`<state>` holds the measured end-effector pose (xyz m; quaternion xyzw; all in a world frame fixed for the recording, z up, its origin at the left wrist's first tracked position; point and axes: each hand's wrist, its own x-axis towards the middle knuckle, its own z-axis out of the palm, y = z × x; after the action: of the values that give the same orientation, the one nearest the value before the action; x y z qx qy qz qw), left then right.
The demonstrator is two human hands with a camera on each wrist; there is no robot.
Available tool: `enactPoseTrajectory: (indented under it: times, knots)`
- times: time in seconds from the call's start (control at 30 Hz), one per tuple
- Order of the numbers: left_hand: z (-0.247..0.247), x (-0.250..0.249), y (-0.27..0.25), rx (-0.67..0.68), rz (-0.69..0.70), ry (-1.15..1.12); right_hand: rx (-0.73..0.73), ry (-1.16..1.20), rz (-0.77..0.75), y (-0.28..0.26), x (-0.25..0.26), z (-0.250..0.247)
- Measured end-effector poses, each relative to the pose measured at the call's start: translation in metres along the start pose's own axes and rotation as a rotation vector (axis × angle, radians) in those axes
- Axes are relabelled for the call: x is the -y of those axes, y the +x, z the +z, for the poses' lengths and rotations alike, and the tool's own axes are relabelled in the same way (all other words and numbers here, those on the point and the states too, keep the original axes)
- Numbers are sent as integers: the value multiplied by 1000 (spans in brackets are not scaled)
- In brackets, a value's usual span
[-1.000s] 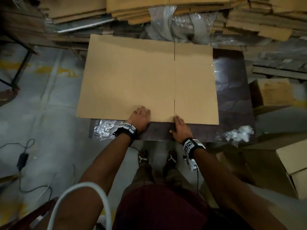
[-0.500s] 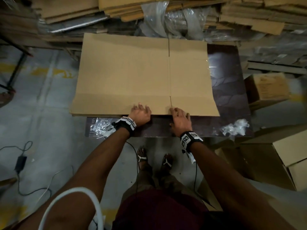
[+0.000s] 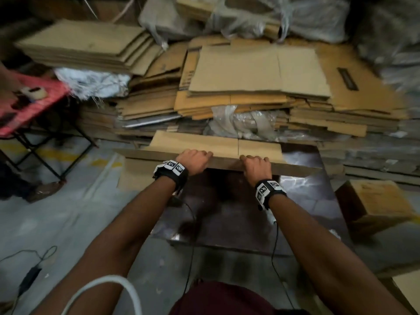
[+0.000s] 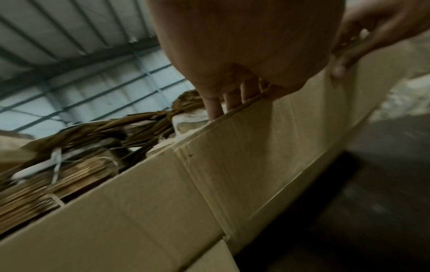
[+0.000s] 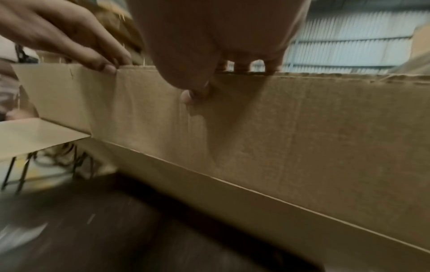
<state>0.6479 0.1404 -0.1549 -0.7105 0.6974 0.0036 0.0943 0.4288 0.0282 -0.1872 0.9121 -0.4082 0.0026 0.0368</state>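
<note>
In the head view the flattened cardboard box (image 3: 204, 144) stood tilted up over the dark surface (image 3: 227, 212), with the left hand (image 3: 194, 161) and right hand (image 3: 256, 168) gripping its top edge beside the flap slit. It looked light but apt to fold at its creases. The left wrist view showed fingers (image 4: 213, 106) curled over that edge. The right wrist view showed the thumb (image 5: 188, 96) pressed on the near face. Cardboard stacks (image 3: 250, 71) crowded behind, and room seemed open toward the person

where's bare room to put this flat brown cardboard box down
Bare: the dark glossy board beneath the flat brown cardboard box, and the grey concrete floor left of it. Crowded: piled flattened cardboard behind, a small brown carton to the right.
</note>
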Motion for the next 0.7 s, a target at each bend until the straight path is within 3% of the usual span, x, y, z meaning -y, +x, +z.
enactPoseTrajectory:
  times: [0.13, 0.23, 0.37, 0.53, 0.6, 0.7]
  knots:
    - [-48, 31, 7, -186, -43, -94, -108, 7, 28, 30, -18, -58]
    - [-73, 58, 6, -150, -111, 85, -172, 5, 40, 51, -36, -95]
    - [-99, 79, -5, -141, -141, 160, -247, -23, 52, 71, -58, -138]
    - [-121, 87, -2, -291, -169, 300, -331, -17, 66, 82, -76, -177]
    - [-128, 91, 4, -362, -179, 248, -343, -18, 71, 83, -82, -186]
    - [-141, 94, 15, -382, -189, -26, -370, -28, 86, 80, -91, -195]
